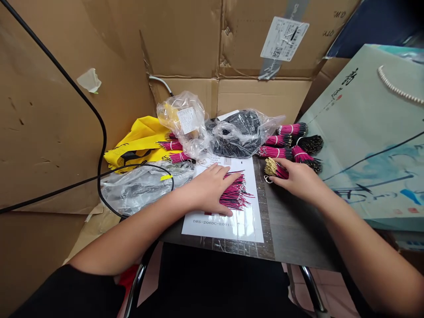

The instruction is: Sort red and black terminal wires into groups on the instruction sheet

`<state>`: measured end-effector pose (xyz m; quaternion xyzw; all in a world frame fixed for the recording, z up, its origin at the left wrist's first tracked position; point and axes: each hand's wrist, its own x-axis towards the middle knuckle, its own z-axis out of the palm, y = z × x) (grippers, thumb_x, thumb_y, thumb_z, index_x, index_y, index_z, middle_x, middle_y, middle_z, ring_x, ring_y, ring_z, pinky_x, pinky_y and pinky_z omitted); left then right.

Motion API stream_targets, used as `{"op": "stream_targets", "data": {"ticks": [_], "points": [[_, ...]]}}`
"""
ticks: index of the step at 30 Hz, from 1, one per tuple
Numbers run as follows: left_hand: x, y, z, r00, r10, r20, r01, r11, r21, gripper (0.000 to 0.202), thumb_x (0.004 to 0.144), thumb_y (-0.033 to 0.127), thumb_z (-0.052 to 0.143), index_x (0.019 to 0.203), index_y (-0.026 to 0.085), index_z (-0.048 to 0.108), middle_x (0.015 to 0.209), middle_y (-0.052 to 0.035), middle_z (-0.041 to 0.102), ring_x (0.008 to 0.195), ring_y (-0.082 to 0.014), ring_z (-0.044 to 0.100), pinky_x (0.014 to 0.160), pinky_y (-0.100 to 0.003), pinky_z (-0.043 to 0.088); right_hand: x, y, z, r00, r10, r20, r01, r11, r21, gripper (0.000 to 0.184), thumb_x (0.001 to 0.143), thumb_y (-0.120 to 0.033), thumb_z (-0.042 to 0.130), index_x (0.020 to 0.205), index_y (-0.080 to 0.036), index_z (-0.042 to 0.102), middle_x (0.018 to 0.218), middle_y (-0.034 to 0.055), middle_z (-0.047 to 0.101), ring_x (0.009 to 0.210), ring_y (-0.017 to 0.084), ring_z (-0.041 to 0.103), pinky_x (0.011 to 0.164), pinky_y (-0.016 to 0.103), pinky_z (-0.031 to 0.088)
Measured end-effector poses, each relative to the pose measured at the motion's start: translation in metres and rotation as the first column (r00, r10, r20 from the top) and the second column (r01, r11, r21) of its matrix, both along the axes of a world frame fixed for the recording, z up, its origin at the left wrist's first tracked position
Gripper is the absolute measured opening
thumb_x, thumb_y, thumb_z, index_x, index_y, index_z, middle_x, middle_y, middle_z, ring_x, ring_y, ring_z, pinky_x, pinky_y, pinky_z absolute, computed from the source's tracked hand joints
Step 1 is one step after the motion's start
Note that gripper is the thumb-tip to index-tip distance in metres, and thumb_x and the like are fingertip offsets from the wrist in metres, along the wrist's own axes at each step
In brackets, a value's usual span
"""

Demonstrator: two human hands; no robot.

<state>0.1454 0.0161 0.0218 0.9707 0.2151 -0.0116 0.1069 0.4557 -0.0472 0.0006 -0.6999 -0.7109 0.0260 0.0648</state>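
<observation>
My left hand (213, 187) lies with spread fingers against a loose heap of short pink and black wires (236, 192). The heap rests on a printed white sheet (192, 225), and part of it is hidden under my palm. At the right, my right hand (303, 181) is closed round a bundle of wires (272, 167) whose gold terminal ends point left. A small white ring (267, 179) touches the tabletop below that bundle. Behind my right hand lie several tied bundles of pink and black wires (274, 152).
A clear bag of black parts (235, 137) and a clear bag with yellow contents (185, 119) stand at the back. Left are a yellow cloth bag (142, 137), crumpled plastic (132, 194) and a black cable (104, 145). Cardboard walls the back; a pale paper bag (374, 132) flanks the right.
</observation>
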Motion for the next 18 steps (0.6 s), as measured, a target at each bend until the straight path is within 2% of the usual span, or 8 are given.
{"op": "stream_targets", "data": {"ticks": [3,7,9,12,15,18], "points": [[0.01,0.01,0.0,0.999,-0.008,-0.046,0.007,1.0,-0.014,0.115,0.069,0.066,0.082,0.159,0.015,0.032,0.139,-0.0191,0.056,0.132,-0.038,0.049,0.118,-0.05,0.032,-0.003,-0.001,-0.01,0.996,0.029,0.079,-0.035,0.997,0.07,0.06,0.092,-0.042,0.062,0.145,-0.014,0.054,0.113,0.0156,0.073,0.101,0.034,0.067,0.082,0.043,0.053],[0.011,0.014,-0.002,0.999,-0.036,-0.025,0.035,0.999,-0.027,0.108,0.071,0.064,0.082,0.155,0.011,0.038,0.138,-0.0175,0.056,0.135,-0.0364,0.047,0.126,-0.052,0.018,-0.006,-0.001,-0.012,0.995,0.043,0.092,-0.051,0.995,0.089,0.061,0.094,-0.045,0.061,0.145,-0.012,0.054,0.115,0.0165,0.07,0.1,0.034,0.064,0.087,0.046,0.052],[0.009,0.015,-0.003,0.998,-0.065,-0.004,0.064,0.996,-0.058,0.099,0.076,0.061,0.08,0.153,0.012,0.041,0.139,-0.0165,0.057,0.136,-0.0342,0.048,0.127,-0.051,0.016,-0.008,-0.004,-0.01,0.996,0.022,0.088,-0.038,0.983,0.178,0.06,0.096,-0.048,0.058,0.143,-0.01,0.056,0.122,0.019,0.067,0.105,0.035,0.061,0.09,0.049,0.051],[0.005,0.017,-0.004,0.995,-0.094,0.041,0.097,0.99,-0.098,0.089,0.081,0.059,0.076,0.151,0.015,0.043,0.139,-0.0154,0.058,0.135,-0.0326,0.049,0.126,-0.052,0.019,-0.018,-0.011,-0.005,0.999,0.019,0.046,-0.034,0.932,0.361,0.051,0.099,-0.044,0.052,0.138,-0.012,0.06,0.133,0.0198,0.062,0.115,0.037,0.057,0.097,0.052,0.047],[0.003,0.019,-0.006,0.992,-0.087,0.093,0.099,0.987,-0.129,0.09,0.081,0.062,0.076,0.152,0.018,0.043,0.139,-0.0146,0.059,0.134,-0.0332,0.05,0.123,-0.053,0.024,-0.034,-0.017,0.0,0.988,0.156,-0.017,-0.134,0.896,0.424,0.04,0.1,-0.038,0.053,0.132,-0.016,0.064,0.132,0.0162,0.064,0.118,0.034,0.056,0.102,0.051,0.045],[0.002,0.019,-0.011,0.99,-0.067,0.121,0.083,0.988,-0.129,0.093,0.08,0.062,0.076,0.154,0.018,0.04,0.141,-0.0155,0.058,0.135,-0.0342,0.049,0.122,-0.054,0.026,-0.051,-0.016,0.001,0.937,0.337,-0.089,-0.284,0.888,0.362,0.037,0.101,-0.037,0.052,0.129,-0.017,0.065,0.128,0.0143,0.066,0.117,0.031,0.057,0.104,0.05,0.045]]}}
